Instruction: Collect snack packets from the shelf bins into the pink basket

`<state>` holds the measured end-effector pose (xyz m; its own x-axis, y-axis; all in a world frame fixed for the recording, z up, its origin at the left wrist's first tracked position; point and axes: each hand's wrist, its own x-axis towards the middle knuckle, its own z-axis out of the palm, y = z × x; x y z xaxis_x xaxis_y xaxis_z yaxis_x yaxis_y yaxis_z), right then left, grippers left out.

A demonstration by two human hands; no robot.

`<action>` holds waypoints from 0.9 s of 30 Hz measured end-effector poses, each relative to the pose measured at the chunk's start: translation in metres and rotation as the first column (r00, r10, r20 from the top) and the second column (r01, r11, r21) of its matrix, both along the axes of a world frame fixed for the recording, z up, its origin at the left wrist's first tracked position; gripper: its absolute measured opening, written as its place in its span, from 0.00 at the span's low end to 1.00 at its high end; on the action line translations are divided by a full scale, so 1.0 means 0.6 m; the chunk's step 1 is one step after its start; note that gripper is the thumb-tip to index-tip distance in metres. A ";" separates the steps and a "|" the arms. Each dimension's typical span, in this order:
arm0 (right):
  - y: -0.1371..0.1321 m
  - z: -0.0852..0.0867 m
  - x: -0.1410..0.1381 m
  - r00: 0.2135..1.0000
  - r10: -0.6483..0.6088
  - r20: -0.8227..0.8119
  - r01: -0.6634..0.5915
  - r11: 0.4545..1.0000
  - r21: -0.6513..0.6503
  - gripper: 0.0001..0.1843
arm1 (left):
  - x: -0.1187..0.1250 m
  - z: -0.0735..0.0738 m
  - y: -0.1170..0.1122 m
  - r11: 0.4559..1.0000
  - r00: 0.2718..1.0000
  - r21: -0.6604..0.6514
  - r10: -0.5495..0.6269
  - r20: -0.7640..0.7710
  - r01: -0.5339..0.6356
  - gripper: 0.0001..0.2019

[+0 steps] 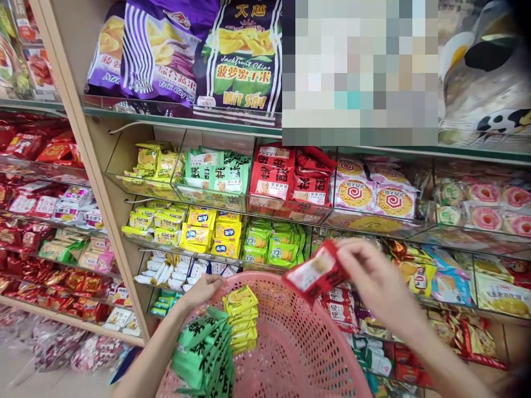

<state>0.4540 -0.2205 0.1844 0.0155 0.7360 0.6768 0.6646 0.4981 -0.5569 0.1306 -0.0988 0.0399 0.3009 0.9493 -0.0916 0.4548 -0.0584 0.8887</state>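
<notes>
My left hand (206,288) grips the far left rim of a pink perforated plastic basket (302,354), its fingers partly hidden behind the edge. In the basket lie a row of green snack packets (203,354) and a stack of yellow snack packets (240,318) next to it. Above the basket's right side, my right hand (365,271) pinches a red snack packet (317,271) by one end; a pale printed panel faces up. Behind the basket, similar red packets (271,171) fill a clear shelf compartment.
Clear-fronted shelves hold green packets (218,171), yellow packets (155,160) and round biscuits (375,193). Large purple chip bags (157,50) stand on the upper shelf. A wooden upright (89,166) divides off another shelf unit at left. Bagged goods (62,342) lie on the floor. A blurred patch covers the upper right.
</notes>
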 end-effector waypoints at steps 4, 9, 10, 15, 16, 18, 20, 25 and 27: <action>0.015 -0.102 -0.030 0.940 0.337 0.054 -0.276 0.844 -0.460 0.13 | 0.006 0.009 -0.007 1.000 1.000 0.003 0.007 0.021 -0.007 0.21; 0.065 -0.199 -0.050 0.830 0.536 0.154 -0.315 0.678 -0.664 0.13 | 0.012 0.013 -0.013 0.999 1.000 0.032 -0.002 0.007 0.002 0.22; 0.076 -0.213 -0.053 0.811 0.555 0.183 -0.283 0.646 -0.709 0.11 | 0.012 0.012 -0.014 0.999 1.000 0.034 -0.002 0.005 0.002 0.22; 0.122 -0.265 -0.071 0.738 0.626 0.252 -0.158 0.524 -0.837 0.06 | 0.008 -0.002 -0.014 1.000 1.000 -0.002 0.000 0.018 0.000 0.19; 0.128 -0.272 -0.075 0.728 0.634 0.261 -0.138 0.508 -0.850 0.06 | 0.008 -0.004 -0.014 1.000 1.000 -0.009 0.001 0.023 0.000 0.19; 0.139 -0.286 -0.082 0.712 0.643 0.282 -0.096 0.486 -0.868 0.05 | 0.006 -0.006 -0.015 1.000 0.999 -0.011 0.004 0.032 -0.003 0.18; 0.146 -0.297 -0.086 0.699 0.647 0.306 -0.058 0.478 -0.877 0.06 | 0.005 -0.006 -0.017 1.000 0.999 -0.004 0.010 0.033 -0.010 0.19; 0.155 -0.316 -0.092 0.661 0.638 0.395 0.024 0.508 -0.861 0.08 | 0.005 -0.005 -0.020 1.000 1.000 -0.011 0.020 0.001 -0.020 0.20; 0.153 -0.320 -0.096 0.647 0.618 0.447 0.047 0.553 -0.832 0.09 | 0.005 -0.006 -0.020 1.000 1.000 -0.011 0.019 -0.009 -0.019 0.20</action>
